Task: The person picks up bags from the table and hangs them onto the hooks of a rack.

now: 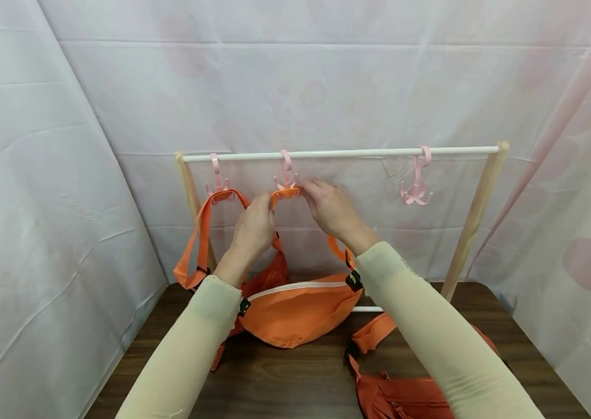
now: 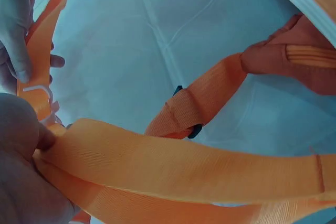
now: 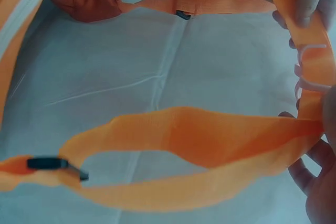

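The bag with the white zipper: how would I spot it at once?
Find the white top rail. Below its middle pink hook is the orange bag. Its brighter colour and white zipper set it apart from the rust-red bag behind it and the red bag at front right.

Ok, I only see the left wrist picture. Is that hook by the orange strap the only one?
Observer: No, the left hand and right hand hold the orange strap at the middle one of three pink hooks.
Operator: And the dark orange bag, what's its strap on?
Observer: Its strap goes over the left hook.
Operator: Any more bags?
Observer: Yes, a red bag lies on the brown table, partly hidden by the right forearm.
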Motion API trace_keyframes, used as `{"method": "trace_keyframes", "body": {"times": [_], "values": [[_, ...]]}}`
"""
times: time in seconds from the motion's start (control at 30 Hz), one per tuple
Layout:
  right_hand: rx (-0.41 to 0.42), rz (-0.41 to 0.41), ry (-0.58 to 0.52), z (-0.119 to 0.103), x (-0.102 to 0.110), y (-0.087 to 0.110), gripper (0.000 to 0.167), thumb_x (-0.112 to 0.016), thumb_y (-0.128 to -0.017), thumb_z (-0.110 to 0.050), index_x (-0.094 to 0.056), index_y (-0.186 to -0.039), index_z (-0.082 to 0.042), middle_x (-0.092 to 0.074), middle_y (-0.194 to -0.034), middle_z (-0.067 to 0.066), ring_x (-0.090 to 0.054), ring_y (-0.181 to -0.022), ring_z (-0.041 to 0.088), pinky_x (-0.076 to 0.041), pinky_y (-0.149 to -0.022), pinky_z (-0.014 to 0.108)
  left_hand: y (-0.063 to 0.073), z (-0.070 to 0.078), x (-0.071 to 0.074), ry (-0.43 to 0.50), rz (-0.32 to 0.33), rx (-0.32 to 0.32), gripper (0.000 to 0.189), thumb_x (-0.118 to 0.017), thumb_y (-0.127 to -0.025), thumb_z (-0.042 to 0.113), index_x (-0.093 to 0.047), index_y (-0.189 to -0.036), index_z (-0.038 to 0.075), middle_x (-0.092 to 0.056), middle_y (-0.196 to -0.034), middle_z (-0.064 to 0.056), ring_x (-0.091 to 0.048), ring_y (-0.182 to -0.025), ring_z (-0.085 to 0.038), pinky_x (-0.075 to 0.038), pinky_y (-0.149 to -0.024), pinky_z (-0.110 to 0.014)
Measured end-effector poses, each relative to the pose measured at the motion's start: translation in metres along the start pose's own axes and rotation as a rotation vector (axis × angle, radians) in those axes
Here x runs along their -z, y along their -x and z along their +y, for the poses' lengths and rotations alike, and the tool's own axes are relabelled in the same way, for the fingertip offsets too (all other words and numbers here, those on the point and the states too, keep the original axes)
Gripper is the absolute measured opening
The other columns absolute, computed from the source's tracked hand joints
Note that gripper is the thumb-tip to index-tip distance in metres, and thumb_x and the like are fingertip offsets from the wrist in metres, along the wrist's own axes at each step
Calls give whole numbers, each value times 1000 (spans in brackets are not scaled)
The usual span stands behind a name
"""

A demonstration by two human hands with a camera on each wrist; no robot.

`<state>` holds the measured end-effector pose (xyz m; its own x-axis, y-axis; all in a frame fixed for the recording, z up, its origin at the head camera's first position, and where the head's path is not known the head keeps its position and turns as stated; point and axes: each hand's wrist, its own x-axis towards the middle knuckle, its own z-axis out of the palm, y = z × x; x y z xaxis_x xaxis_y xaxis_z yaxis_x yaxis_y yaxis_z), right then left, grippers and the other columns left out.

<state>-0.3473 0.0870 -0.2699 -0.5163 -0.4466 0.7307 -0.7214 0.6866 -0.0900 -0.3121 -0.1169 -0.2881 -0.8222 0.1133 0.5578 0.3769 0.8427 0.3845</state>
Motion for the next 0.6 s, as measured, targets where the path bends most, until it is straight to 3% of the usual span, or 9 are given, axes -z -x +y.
{"method": "trace_keyframes", "body": {"times": [0.27,0.4,0.6], "values": [[0,-20,-36,6,-2,8,30,-66,-106,-10,-68,-136,-8,-71,-126,12,-71,-108,33,-54,-98,53,11,-6,-6,30,-45,42,24,-49,-112,14,-57,-132,3,-68,-108,-10,-67,-84,-30,-60,-78,-50],[-26,-70,-56,8,-3,14,40,-69,-104,-14,-62,-143,-6,-68,-129,15,-69,-105,34,-55,-99,50,18,-9,-10,35,-30,59,36,-53,-110,12,-51,-144,4,-70,-118,-14,-70,-87,-32,-60,-80,-52],[-106,-129,-91,12,-3,24,62,-72,-104,-28,-49,-155,-3,-60,-144,18,-62,-124,36,-47,-111,50,28,-12,-12,82,27,86,50,-62,-105,11,-47,-153,6,-70,-115,-14,-68,-79,-30,-60,-70,-49]]}}
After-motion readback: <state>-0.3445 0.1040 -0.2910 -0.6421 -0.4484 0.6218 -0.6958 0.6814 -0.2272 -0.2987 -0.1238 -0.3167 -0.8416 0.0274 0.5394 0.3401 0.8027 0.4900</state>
